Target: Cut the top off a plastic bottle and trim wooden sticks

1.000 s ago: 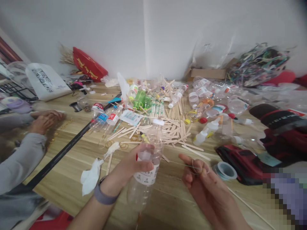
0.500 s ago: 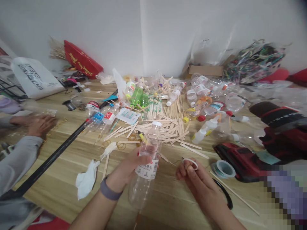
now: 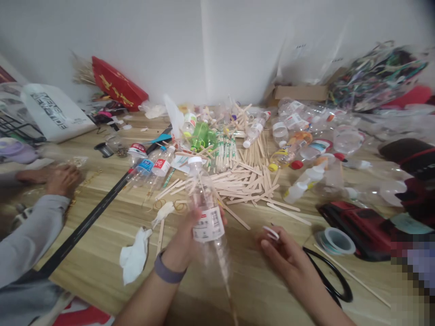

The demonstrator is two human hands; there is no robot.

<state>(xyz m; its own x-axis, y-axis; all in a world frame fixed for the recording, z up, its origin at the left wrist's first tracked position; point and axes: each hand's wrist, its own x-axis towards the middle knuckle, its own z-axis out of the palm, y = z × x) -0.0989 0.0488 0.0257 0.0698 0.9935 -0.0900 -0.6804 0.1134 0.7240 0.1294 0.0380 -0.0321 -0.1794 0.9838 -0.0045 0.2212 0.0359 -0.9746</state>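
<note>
A clear plastic bottle with a white cap and a white label is gripped round its middle by my left hand. A thin stick shows through and below the bottle, its lower end blurred. My right hand, to the right of the bottle and apart from it, has its fingers curled round a small white ring. Flat wooden sticks lie in a loose pile behind the bottle. Near my right wrist are black scissor handles.
Plastic bottles crowd the back right. A spool and a red and black power tool lie at the right. Crumpled white tissue is at the left. Another person's hands work at the far left.
The bottle has swung so its top leans left and its bottom lies further right. The right hand has turned a little, its fingers loosened around the ring. The view has shifted slightly.
</note>
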